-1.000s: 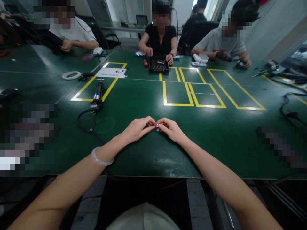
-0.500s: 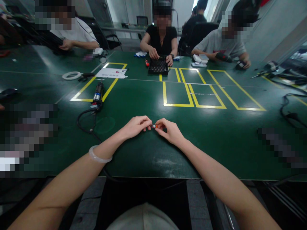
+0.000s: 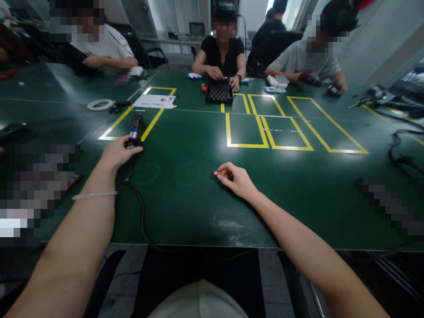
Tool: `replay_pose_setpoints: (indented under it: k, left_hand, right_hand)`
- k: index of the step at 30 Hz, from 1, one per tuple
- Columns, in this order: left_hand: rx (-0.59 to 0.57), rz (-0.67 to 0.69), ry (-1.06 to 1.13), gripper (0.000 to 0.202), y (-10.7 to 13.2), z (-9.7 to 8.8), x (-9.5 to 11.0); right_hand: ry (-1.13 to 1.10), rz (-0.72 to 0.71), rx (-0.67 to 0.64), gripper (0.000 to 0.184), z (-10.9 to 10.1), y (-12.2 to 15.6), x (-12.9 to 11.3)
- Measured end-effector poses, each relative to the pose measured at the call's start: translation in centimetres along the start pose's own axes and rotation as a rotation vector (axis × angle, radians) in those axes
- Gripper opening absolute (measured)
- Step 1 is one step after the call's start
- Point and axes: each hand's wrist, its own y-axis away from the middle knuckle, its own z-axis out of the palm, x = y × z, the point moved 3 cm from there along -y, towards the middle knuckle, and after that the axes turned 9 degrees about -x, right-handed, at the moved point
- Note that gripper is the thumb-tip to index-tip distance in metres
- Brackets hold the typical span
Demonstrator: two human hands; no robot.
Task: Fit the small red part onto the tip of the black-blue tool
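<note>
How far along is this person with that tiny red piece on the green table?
Done: nothing finished shows. In hand: the right hand pinches the small red part against the green table, and the left hand rests on the near end of the corded tool; whether it grips is unclear. Left: the tool lies flat, apart from the part, so bringing the two together probably remains.

The small red part (image 3: 215,173) has a metallic end, but finer detail is too small to tell. It lies level, low over the green table (image 3: 198,145), pinched at its right end by the fingertips of the right hand (image 3: 236,179).

The electric screwdriver (image 3: 135,128) is a dark cylinder with a blue and silver band. It lies flat on the table across a yellow line. The left hand (image 3: 117,152) touches its near end, where the black cable (image 3: 142,216) exits.
</note>
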Motion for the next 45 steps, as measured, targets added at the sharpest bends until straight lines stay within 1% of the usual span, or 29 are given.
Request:
replay_pose_setpoints:
  k: [3,6,9,11,14,20,22,25,30,36,38,42,45]
  left_hand:
    - [-0.006,-0.104,0.006,0.080,0.1,-0.1,0.2]
    - [-0.006,-0.039,-0.007,0.080,1.1,0.2,2.1]
    - [0.032,0.092,-0.040,0.079,2.6,1.0,4.8]
    - [0.039,0.143,-0.062,0.079,3.7,1.8,6.7]
    - [0.009,0.205,-0.070,0.080,5.5,3.1,10.0]
    - [-0.051,0.349,-0.068,0.077,9.7,5.3,16.6]
    - [-0.072,0.396,-0.063,0.075,11.0,5.9,18.4]
    - [-0.090,0.484,-0.063,0.073,12.6,6.6,20.4]
    - [-0.127,0.588,-0.034,0.071,14.2,7.2,22.2]
    - [-0.154,0.615,-0.030,0.072,14.9,7.5,22.9]
    - [-0.146,0.617,-0.046,0.072,14.9,7.5,22.9]
    - [-0.112,0.632,-0.104,0.071,15.1,7.5,23.1]
    - [-0.084,0.635,-0.148,0.070,15.4,7.6,23.4]
  right_hand:
    - [0.002,-0.007,0.009,0.011,-0.1,0.0,0.1]
    - [0.046,-0.047,0.033,0.011,-0.3,0.0,0.0]
    - [0.092,-0.079,0.071,0.011,-0.3,-0.1,0.0]
    - [0.096,-0.063,0.077,0.010,-0.3,-0.2,0.1]
    - [0.073,-0.039,0.070,0.011,-0.2,-0.3,0.4]
    - [0.037,-0.033,0.094,0.012,0.0,-0.4,0.9]
    - [0.034,-0.029,0.097,0.011,0.0,-0.4,0.9]
    - [0.032,-0.021,0.099,0.010,0.0,-0.4,0.9]
    - [0.026,-0.019,0.108,0.009,0.1,-0.4,0.9]
    - [0.090,-0.025,0.044,0.009,0.4,-0.3,0.7]
    - [0.111,-0.043,0.024,0.010,0.5,-0.3,0.5]
    - [0.190,-0.067,0.037,0.002,0.6,-0.2,0.1]
    - [0.216,-0.058,0.041,0.004,0.7,-0.1,0.2]
